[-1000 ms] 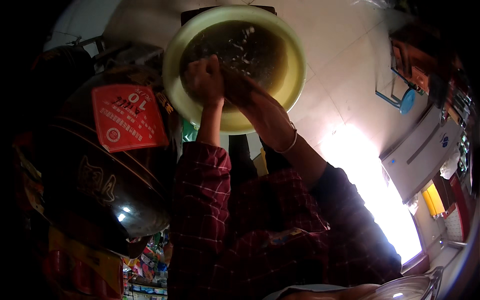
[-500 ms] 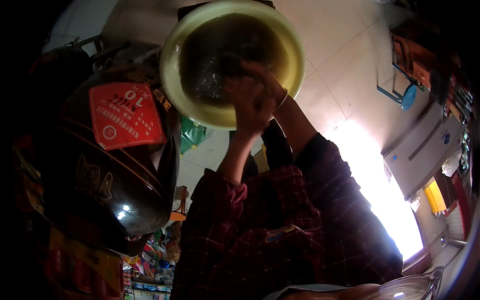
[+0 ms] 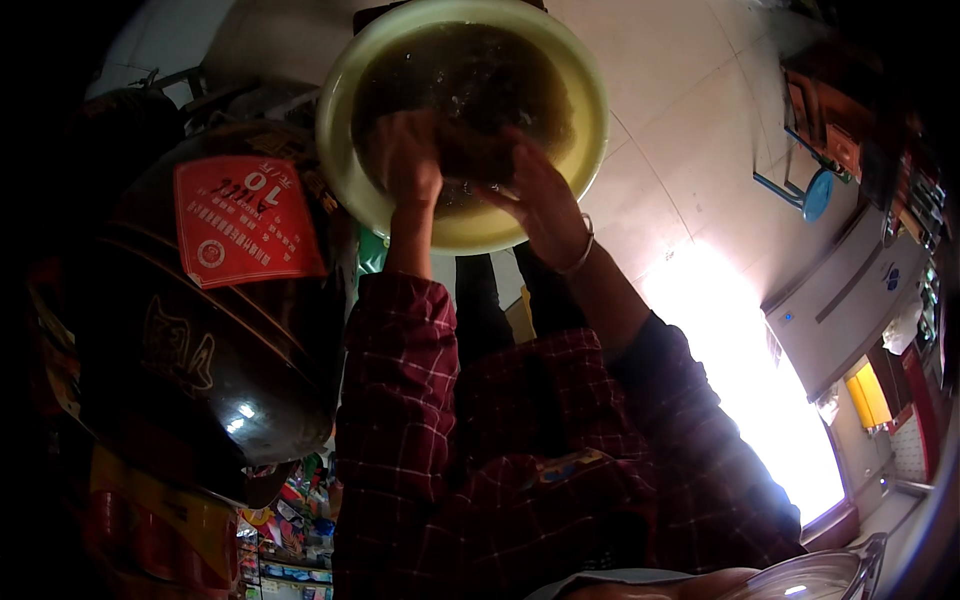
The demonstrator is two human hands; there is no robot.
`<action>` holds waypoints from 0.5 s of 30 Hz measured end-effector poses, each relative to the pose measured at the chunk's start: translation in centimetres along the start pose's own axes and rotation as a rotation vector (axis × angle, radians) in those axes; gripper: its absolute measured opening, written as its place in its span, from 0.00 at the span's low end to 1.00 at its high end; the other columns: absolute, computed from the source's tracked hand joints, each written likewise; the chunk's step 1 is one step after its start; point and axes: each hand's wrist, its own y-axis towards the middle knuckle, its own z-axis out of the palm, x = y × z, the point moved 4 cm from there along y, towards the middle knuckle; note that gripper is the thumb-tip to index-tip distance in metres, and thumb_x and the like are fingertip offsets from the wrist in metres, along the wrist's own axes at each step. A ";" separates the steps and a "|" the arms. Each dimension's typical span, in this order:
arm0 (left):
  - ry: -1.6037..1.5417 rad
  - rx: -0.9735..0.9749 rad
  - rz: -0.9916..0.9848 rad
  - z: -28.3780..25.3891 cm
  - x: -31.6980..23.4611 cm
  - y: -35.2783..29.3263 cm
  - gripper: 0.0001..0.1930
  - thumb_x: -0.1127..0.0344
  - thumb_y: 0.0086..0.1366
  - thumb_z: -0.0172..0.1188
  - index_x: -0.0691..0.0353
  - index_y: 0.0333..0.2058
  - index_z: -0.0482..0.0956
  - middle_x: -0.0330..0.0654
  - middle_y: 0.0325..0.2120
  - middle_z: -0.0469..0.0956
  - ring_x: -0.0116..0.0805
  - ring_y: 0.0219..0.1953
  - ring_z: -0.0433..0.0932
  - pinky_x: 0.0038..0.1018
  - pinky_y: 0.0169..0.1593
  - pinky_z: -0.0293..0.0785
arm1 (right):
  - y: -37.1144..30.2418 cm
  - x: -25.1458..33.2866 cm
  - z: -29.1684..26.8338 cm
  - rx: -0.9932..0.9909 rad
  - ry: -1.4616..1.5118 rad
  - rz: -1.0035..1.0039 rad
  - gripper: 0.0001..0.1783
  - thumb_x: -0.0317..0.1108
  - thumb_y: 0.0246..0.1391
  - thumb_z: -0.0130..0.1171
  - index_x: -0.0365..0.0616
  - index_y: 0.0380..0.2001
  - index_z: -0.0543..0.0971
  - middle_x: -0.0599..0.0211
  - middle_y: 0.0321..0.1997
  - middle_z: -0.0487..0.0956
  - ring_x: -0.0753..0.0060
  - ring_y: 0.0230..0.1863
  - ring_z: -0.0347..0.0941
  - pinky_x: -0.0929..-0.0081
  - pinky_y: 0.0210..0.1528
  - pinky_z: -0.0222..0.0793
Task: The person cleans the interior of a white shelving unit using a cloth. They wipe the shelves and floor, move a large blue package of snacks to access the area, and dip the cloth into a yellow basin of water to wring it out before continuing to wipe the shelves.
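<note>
The left hand (image 3: 405, 155) and right hand (image 3: 543, 198) reach into a pale yellow basin (image 3: 592, 130) of dark water (image 3: 480, 65), a blurred dark item (image 3: 474, 150) between them. At left, a brown jar (image 3: 220, 330) with a red label (image 3: 248, 220); far right, a blue stool (image 3: 818, 195).

The pale yellow round basin (image 3: 588, 140) is smooth plastic. The dark brown rounded jar (image 3: 235, 345) is glossy, possibly glazed ceramic. The red square label (image 3: 248, 222) is paper; the dark-red checked shirt (image 3: 545, 425), matt cloth.

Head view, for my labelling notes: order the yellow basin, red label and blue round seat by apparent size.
1. Yellow basin
2. Red label
3. Blue round seat, probably shrunk by distance
</note>
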 end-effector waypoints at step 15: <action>-0.678 0.263 0.161 -1.3 -7.9 -7.0 0.19 0.71 0.44 0.57 0.67 0.38 0.70 0.53 0.41 0.66 0.49 0.44 0.66 0.38 0.50 0.65 | 7.3 -2.6 -2.9 0.187 0.226 0.267 0.20 0.48 0.59 0.51 0.43 0.44 0.71 0.57 0.56 0.68 0.56 0.57 0.67 0.54 0.54 0.69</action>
